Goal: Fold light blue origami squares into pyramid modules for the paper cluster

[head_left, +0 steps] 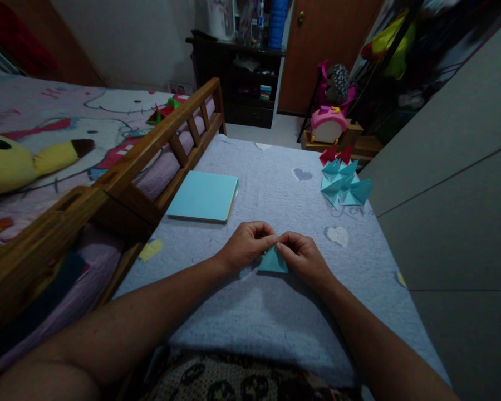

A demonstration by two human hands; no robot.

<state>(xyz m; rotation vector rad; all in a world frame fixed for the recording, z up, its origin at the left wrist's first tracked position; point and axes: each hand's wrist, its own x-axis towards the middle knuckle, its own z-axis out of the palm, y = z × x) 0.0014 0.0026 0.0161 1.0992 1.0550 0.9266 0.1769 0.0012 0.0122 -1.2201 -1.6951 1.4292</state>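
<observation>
Close in front of me, a small folded piece of turquoise paper (pixel 274 263) sits between my hands, its wide lower edge toward me. My left hand (pixel 250 243) pinches its upper tip with thumb and forefinger. From the other side, my right hand (pixel 303 255) pinches near the same tip, so the fingertips of both hands almost meet. The fingers cover the top of the paper. A stack of square turquoise paper sheets (pixel 204 196) lies to the left, beyond my left hand. Several folded turquoise paper shapes (pixel 343 185) stand in a cluster at the far right.
Red folded paper (pixel 336 155) lies behind the turquoise cluster. A wooden bed rail (pixel 179 150) runs along the left side of the patterned bedspread (pixel 259 184). At the right rises a pale cabinet panel (pixel 451 184). A pink toy case (pixel 328 123) stands past the far edge.
</observation>
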